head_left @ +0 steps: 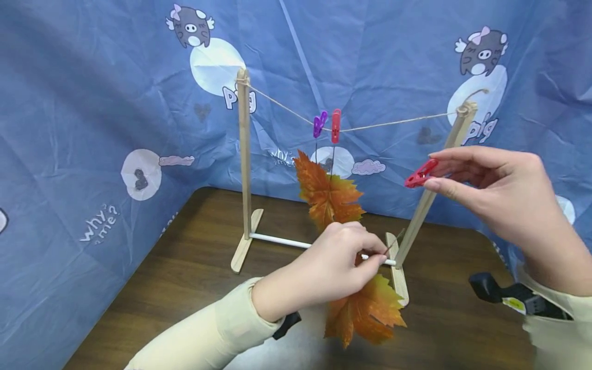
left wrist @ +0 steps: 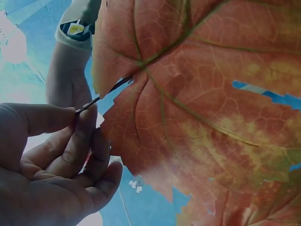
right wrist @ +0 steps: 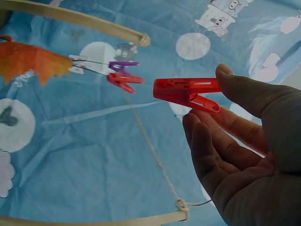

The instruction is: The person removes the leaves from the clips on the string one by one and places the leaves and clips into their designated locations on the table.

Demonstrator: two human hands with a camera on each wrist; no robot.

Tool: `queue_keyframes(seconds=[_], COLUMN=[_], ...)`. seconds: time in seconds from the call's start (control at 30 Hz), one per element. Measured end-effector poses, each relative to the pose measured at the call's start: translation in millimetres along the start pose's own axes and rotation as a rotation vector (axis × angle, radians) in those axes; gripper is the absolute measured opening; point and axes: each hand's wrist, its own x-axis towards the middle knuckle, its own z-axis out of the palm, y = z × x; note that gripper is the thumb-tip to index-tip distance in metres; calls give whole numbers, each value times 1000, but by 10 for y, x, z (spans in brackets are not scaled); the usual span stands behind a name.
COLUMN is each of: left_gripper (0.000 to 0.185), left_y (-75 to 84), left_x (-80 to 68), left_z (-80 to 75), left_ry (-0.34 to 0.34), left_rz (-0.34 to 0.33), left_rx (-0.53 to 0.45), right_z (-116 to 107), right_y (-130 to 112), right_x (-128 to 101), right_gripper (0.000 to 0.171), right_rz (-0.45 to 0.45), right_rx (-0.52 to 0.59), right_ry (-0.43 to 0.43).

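Observation:
My left hand (head_left: 330, 262) pinches the thin stem (left wrist: 110, 89) of an orange-yellow artificial maple leaf (head_left: 365, 311), which hangs below the fingers. Between thumb and fingers my right hand (head_left: 497, 198) grips a red clothespin (head_left: 421, 173) near the right post, its jaw end facing the line. On the twine (head_left: 282, 106), a purple clothespin (head_left: 319, 124) and another red clothespin (head_left: 335, 126) sit side by side. Thin stems run down from both to hanging orange leaf material (head_left: 329, 192), partly hidden behind my left hand.
Wooden posts (head_left: 244, 154) on flat feet hold up the twine, joined low down by a white rod (head_left: 279, 240). The frame stands on a dark wood table (head_left: 185, 267). Blue cloth (head_left: 139, 103) with pig prints hangs behind and at the sides.

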Motion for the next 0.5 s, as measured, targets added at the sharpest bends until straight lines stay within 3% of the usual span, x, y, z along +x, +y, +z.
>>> queue_keyframes(seconds=[0.3,0.5], left_gripper=[7,7], left_y=[-25,-116], left_x=[-188,-341], left_z=[-5,-14], left_ry=[-43,-80], left_rz=[-23,-84], left_rx=[-31,-21], right_z=[179,303], right_y=[172,309], right_x=[-177,-274], right_gripper=[35,39], right_rz=[5,5], right_rx=[52,51], right_ry=[-65,-97])
